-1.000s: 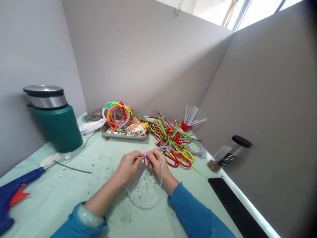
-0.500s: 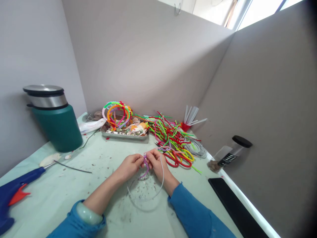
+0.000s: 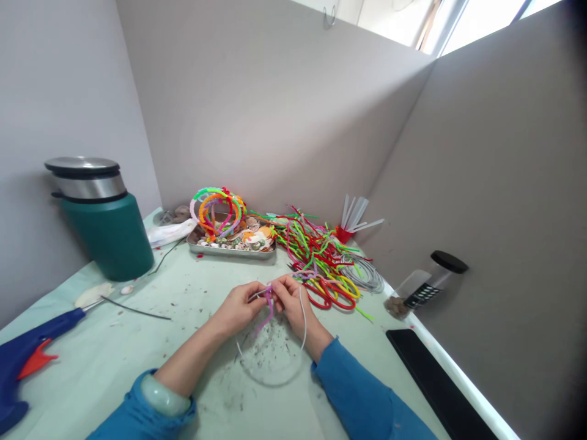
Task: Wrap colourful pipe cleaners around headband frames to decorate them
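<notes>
Both hands meet over the middle of the table. My left hand (image 3: pixel 242 305) pinches a white wire hoop (image 3: pixel 275 384) whose loop hangs down toward me. My right hand (image 3: pixel 288 298) has its fingertips closed on a purple pipe cleaner (image 3: pixel 268 315), right beside the left fingertips. One end of the pipe cleaner is at the wire; the rest dangles between the hands. How it wraps on the wire is too small to make out. The hoop's other side passes over the back of my right hand.
Behind the hands lie a metal tray (image 3: pixel 229 251) of shells with colourful hoops, a pipe cleaner pile (image 3: pixel 312 244), red-handled scissors (image 3: pixel 339 296) and coiled grey wire (image 3: pixel 367 275). At left stand a green bottle (image 3: pixel 107 235) and a blue glue gun (image 3: pixel 41 339). A clear jar (image 3: pixel 424 284) is at right.
The left fingers have shifted slightly, and a bit of white wire now shows between them. The purple pipe cleaner's dangling end hangs straighter. The hoop has risen a little.
</notes>
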{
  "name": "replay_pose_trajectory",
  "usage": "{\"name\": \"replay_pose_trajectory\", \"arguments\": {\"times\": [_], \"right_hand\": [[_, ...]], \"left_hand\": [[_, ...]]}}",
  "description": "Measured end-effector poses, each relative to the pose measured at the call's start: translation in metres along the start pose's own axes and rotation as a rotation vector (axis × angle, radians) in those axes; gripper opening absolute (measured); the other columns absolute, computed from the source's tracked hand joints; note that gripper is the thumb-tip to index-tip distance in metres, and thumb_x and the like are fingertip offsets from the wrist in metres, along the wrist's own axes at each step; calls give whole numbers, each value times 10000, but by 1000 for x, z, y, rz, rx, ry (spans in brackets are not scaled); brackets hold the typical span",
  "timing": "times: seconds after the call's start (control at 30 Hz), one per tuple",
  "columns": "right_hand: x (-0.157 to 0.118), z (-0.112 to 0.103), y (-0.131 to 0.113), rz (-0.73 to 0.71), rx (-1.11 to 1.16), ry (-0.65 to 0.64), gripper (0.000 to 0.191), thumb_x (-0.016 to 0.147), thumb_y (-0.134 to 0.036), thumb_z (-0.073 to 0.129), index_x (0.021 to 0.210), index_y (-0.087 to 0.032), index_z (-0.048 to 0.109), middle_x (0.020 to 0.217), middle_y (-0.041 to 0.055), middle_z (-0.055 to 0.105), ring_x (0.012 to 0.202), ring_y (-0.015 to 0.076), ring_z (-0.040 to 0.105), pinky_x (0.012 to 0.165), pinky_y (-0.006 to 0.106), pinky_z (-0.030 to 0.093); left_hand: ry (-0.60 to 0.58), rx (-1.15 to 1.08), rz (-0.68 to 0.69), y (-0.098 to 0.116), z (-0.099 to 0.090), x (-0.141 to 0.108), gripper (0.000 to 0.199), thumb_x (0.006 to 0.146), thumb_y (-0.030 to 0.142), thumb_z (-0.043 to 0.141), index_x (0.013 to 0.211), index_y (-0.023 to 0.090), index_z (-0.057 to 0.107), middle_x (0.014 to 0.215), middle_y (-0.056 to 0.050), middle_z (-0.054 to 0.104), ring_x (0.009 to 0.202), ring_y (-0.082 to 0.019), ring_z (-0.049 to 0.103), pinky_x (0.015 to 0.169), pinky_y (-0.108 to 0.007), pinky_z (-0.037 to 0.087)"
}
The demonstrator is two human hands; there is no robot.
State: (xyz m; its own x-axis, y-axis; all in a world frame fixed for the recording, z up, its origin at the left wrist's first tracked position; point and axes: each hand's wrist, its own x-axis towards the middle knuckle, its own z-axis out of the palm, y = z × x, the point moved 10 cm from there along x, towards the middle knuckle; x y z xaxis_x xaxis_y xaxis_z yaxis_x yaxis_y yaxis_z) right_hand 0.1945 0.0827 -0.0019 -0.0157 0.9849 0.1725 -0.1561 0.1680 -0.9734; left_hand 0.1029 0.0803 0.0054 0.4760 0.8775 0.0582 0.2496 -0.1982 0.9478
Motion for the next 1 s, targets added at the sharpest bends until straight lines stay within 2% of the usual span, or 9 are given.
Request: {"name": "replay_pose_trajectory", "arguments": {"times": [0.13,0.33,0.53,0.63,0.77,1.0], "right_hand": [[-1,2,0,0,-6,-8,228,759,-369,562,687,-161,499,501,-60,481,369,48,347,376,184,244],[0,2,1,10,-21,-4,245,752,-389,566,678,-165,499,459,-70,460,364,55,348,376,186,247],[0,0,0,6,-44,15,247,748,-392,567,672,-165,504,415,-80,418,352,55,326,371,186,223],[0,0,-1,1,-33,18,245,747,-383,566,660,-162,504,447,-71,443,353,50,329,363,186,221],[0,1,-3,-10,-27,9,235,758,-364,560,661,-157,504,487,-64,460,357,42,335,363,182,225],[-2,4,-6,-15,-58,-22,236,776,-360,549,663,-156,507,483,-61,458,367,47,345,374,185,238]], "left_hand": [[79,150,71,3,-7,0,145,683,284,530,731,161,587,632,28,571,552,-101,434,532,-204,334],[142,282,103,10,-12,-2,188,712,335,510,694,164,585,612,27,570,562,-114,463,532,-205,334],[184,372,148,20,-16,-4,256,766,368,469,717,173,628,676,-9,624,622,-137,516,589,-217,350],[212,342,131,19,-19,-4,267,764,393,482,720,173,627,655,0,621,603,-132,513,571,-211,343],[218,284,114,18,-21,-4,302,769,412,470,632,170,585,541,32,533,528,-109,446,526,-207,316],[127,54,-36,1,-17,-1,359,738,472,491,575,156,544,399,71,396,403,-76,336,440,-203,255]]}}
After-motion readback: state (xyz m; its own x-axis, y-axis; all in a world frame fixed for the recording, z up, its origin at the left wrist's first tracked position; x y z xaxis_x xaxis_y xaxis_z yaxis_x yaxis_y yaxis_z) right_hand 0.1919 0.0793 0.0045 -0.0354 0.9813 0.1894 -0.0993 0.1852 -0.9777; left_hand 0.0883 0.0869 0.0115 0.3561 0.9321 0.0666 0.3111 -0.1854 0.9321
